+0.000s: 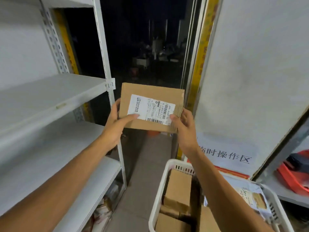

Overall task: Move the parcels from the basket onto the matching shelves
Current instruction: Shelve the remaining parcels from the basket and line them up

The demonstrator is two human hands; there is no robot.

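I hold a flat brown cardboard parcel (151, 93) with a white shipping label up in front of me, in the gap between the shelf unit and the wall. My left hand (115, 123) grips its left edge, thumb on the label. My right hand (183, 124) grips its right edge, thumb on the label's corner. Below at the right stands the white plastic basket (155, 203) holding several brown boxes (178, 186) and a printed mailer bag (252, 196). The white metal shelf unit (50, 96) rises at the left, with a tag reading A-1 (110, 84) on its post.
A white wall panel (250, 81) with a printed sign stands at the right. A red object (294, 173) lies on a low surface at the far right. Ahead is a dark doorway with a tiled floor (147, 164). Bags lie on the bottom shelf (103, 208).
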